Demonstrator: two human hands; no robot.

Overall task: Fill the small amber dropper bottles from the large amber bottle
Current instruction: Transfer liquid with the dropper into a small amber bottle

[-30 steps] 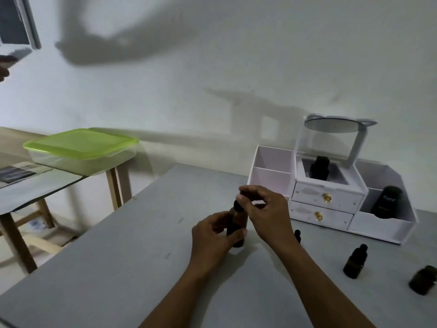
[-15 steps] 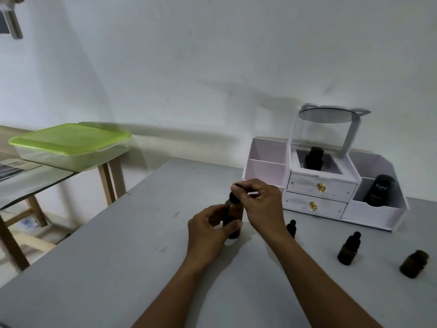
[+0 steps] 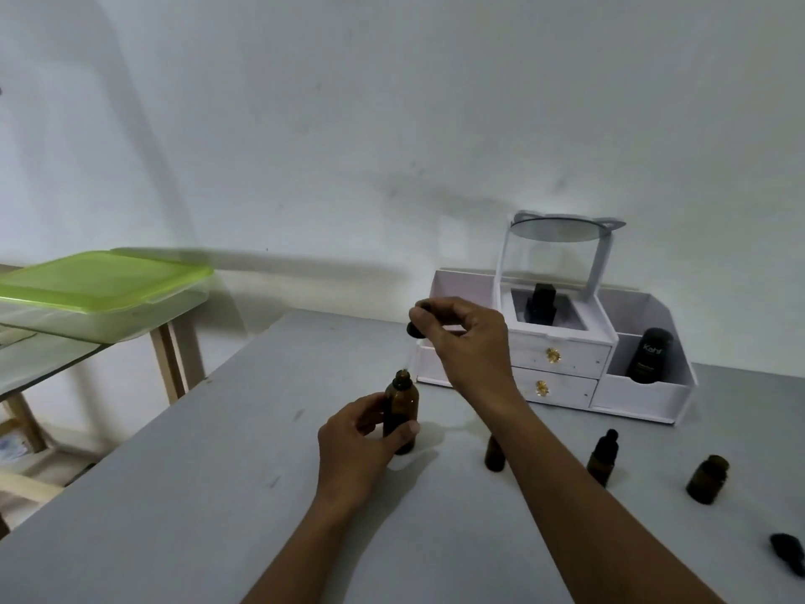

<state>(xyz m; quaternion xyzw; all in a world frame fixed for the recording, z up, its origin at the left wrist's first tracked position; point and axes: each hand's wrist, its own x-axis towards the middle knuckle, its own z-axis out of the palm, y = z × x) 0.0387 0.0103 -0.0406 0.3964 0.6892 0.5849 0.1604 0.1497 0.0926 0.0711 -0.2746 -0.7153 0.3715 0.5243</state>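
Observation:
An amber bottle stands upright on the grey table, its neck uncovered. My left hand grips its body from the left. My right hand is raised above it and pinches the black dropper cap, whose thin glass pipette hangs down toward the bottle's mouth. Right of my right forearm stand a small amber bottle, partly hidden, a small capped dropper bottle, and an uncapped amber bottle. A loose black cap lies at the right edge.
A white cosmetic organiser with two drawers and a tilted mirror stands at the back, holding a dark bottle in the middle and a black container on the right. A green-lidded plastic box sits on a side table at left.
My right hand has lifted the dropper cap off the bottle and risen well above it. The left hand stays on the bottle. The camera has tilted.

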